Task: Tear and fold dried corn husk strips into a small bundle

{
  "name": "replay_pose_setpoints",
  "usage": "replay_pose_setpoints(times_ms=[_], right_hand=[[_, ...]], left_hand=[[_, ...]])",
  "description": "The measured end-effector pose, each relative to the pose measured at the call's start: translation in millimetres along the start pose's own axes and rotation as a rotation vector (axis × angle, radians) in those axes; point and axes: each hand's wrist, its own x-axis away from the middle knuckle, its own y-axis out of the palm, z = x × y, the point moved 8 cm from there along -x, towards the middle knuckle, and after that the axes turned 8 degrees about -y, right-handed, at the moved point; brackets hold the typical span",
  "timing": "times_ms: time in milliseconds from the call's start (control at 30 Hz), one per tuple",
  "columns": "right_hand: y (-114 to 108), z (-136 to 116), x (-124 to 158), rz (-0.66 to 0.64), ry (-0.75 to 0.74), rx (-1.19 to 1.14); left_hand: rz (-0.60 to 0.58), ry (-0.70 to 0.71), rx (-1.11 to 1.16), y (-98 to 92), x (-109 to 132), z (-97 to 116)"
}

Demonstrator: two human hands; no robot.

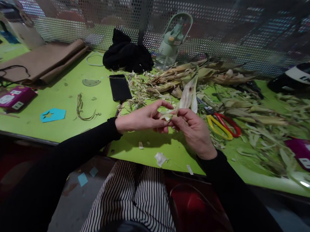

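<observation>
Between my two hands, above the green table, is a pale corn husk [187,94] with a brown spot, its broad end pointing up and away from me. My left hand [149,117] pinches a folded part of the husk near its lower end. Close beside it, my right hand [192,129] grips the same husk between thumb and fingers. Scissors [222,126] with one yellow and one red handle lie just right of my right hand. Behind my hands spreads a pile of dry corn husks [205,73] and shredded strips.
A black phone [120,87] lies left of the pile. Behind stand a pale green bottle [172,43] and a black cloth bundle [128,53]. At left are a brown paper bag [46,60], a blue star-cut card [52,115] and a purple box [15,98]. A perforated screen [97,21] borders the back.
</observation>
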Motion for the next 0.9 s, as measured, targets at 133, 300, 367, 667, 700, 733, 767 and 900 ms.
replay_pose_setpoints(times_ms=[133, 300, 367, 667, 700, 733, 767, 900], right_hand=[[-6.1, 3.7, 0.4, 0.047, 0.028, 0.027], [-5.9, 1.4, -2.5, 0.012, 0.032, 0.047], [-5.7, -0.3, -2.4, 0.005, 0.020, 0.039], [8.7, -1.5, 1.0, -0.107, 0.024, 0.008], [7.7, -1.5, 1.2, -0.093, 0.022, 0.014], [6.8, -1.1, 1.5, -0.082, 0.023, 0.027], [6.3, -0.2, 2.0, -0.080, 0.027, 0.043], [6.6, 2.7, 3.0, -0.097, 0.036, 0.048]], left_hand=[[-0.010, -0.025, 0.017, 5.4, -2.3, -4.7], [0.098, -0.034, -0.019, -2.0, -3.0, -6.1], [0.135, -0.015, -0.036, -4.6, -2.3, -4.9], [0.132, 0.020, -0.036, -7.0, -8.7, -6.3], [0.132, 0.021, -0.036, -7.1, -9.0, -6.6], [0.132, 0.027, -0.037, -7.0, -9.0, -6.6], [0.131, 0.038, -0.040, -6.6, -8.9, -6.4], [0.136, 0.076, -0.065, -4.2, -8.0, -5.4]])
